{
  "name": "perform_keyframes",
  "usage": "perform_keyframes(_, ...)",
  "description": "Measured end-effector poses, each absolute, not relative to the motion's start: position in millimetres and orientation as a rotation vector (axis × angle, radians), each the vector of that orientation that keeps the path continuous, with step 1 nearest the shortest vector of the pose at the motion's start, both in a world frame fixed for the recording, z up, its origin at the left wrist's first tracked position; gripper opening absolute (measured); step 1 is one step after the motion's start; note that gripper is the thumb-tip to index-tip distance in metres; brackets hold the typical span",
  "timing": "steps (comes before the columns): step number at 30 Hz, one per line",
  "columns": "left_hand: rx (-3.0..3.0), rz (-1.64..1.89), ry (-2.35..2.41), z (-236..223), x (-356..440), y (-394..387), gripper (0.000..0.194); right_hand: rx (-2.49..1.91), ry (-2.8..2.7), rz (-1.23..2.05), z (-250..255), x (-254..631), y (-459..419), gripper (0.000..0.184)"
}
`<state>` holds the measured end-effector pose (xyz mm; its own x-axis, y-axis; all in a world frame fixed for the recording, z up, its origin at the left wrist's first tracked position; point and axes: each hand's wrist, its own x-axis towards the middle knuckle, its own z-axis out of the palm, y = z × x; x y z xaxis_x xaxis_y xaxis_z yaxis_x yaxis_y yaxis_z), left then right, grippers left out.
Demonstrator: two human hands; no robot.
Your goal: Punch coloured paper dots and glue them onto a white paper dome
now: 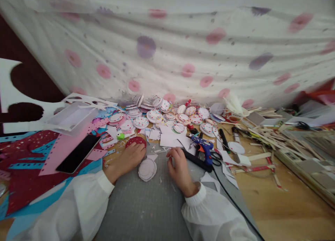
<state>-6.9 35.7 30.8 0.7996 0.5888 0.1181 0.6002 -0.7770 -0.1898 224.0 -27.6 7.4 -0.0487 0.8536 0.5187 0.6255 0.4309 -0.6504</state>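
Red disc (136, 140) partly under left hand (133, 155), grip unclear; white disc (147, 170) between it and half-open right hand (180, 169).

Our left grip (131, 155) is hiding the lower part of a red disc (134, 140); our right grip (180, 169) is concealing its own palm from us. The bottom edge is cutting off our white sleeves (81, 202) and a black cord (235, 204).

A black phone (79, 154) lies near a translucent tray (72, 116).
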Motion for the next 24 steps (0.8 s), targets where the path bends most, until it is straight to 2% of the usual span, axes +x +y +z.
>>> perform_keyframes(6,-2.78,-0.089,-0.941,44.5,-6.4,41.9,0.019,-1.271,-1.708,0.366,6.6,225.1,-25.6,0.027)
perform_keyframes(13,-2.6,-0.248,-1.303,70.7,-22.3,73.0,0.026,-1.267,-1.759,0.45,4.6,223.5,-24.9,0.025)
perform_keyframes(18,-2.315,-0.318,-1.582,100.0,-78.8,76.0,0.031,-1.243,-1.796,0.488,7.2,223.0,-27.2,0.025)
perform_keyframes(22,-1.916,-0.247,-1.816,117.6,-139.1,62.1,0.048,-1.177,-1.86,0.578,13.3,217.4,-36.4,0.018)
perform_keyframes(24,-1.783,-0.149,-1.901,118.0,-164.4,57.4,0.054,-1.128,-1.93,0.637,15.0,212.8,-41.4,0.03)
